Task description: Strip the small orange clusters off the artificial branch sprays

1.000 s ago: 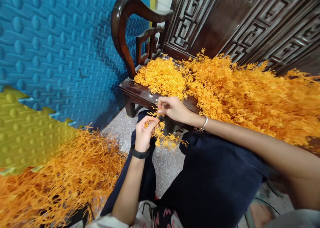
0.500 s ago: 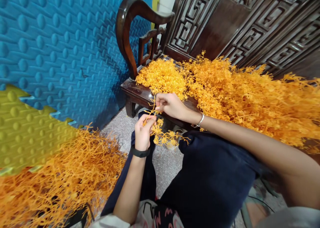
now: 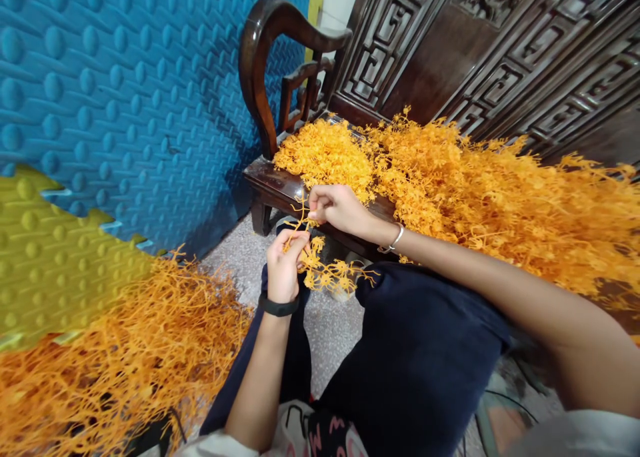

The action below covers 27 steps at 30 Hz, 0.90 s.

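Observation:
Between my knees, my left hand [image 3: 286,260] is closed around an orange plastic flower sprig [image 3: 333,274]. Its small star-like flowers hang out to the right, and thin bare stems stick up above my fingers. Just above and to the right, my right hand [image 3: 336,207] pinches at the upper stems of the same sprig; my fingers hide the exact spot. On the bench seat behind my hands lies a small heap of orange flower pieces [image 3: 330,153]. A far larger pile of flower sprigs [image 3: 480,190] spreads right along the seat.
A dark carved wooden bench [image 3: 270,177] with a curved armrest [image 3: 253,57] stands ahead. Thin orange bare stems [image 3: 150,330] are heaped at the lower left. Blue foam matting [image 3: 125,97] and a yellow mat piece [image 3: 60,257] line the left. Speckled floor [image 3: 330,330] shows between my legs.
Both hands keep their hold on the sprig and have barely moved. The view has shifted slightly.

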{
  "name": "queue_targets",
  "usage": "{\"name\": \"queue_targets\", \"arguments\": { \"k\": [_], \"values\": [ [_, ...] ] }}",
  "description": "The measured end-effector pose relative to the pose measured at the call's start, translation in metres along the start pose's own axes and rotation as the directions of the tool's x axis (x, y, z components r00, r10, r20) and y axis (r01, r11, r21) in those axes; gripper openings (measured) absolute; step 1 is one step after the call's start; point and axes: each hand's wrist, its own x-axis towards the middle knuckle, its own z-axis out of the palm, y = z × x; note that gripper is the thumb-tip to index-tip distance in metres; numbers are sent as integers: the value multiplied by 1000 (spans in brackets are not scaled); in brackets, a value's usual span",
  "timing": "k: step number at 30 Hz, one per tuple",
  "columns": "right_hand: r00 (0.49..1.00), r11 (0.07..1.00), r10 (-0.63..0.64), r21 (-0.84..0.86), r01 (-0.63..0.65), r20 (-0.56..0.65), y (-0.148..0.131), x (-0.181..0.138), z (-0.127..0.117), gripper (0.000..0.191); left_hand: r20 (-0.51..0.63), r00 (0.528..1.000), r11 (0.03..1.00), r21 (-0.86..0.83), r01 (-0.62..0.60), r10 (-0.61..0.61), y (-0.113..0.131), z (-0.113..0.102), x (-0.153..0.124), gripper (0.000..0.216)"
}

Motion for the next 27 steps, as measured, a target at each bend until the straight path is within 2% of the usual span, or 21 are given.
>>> {"name": "queue_targets", "arguments": {
  "k": [13, 15, 17, 19, 21, 25, 27],
  "values": [
    [1000, 1000, -8, -4, 8, -3, -2, 0, 6, 11, -33, 999, 1000, -9, 10, -11, -3, 0, -1, 13],
    [996, 1000, -4, -4, 4, -86, -2, 7, -7, 14, -37, 999, 999, -8, 37, -37, -5, -3, -2, 12],
    [950, 997, 41, 70, -21, -309, 1, 14, -29, 18, -46, 995, 996, -4, 84, -84, -8, -8, -3, 12],
    [837, 969, 147, 248, -14, -527, 10, 18, -53, 19, -56, 992, 994, -2, 109, -109, -9, -14, -3, 13],
    [808, 953, 175, 302, 3, -563, 26, 16, -68, 15, -65, 994, 996, -2, 90, -90, -9, -17, -1, 16],
    [743, 851, 442, 495, -172, -502, 64, 11, -68, 10, -64, 996, 998, 26, 58, -57, -10, -17, 4, 21],
    [728, 857, 449, 480, -187, -518, 78, 18, -67, 9, -49, 999, 999, 38, 23, -21, -11, -16, 6, 21]
  ]
}}
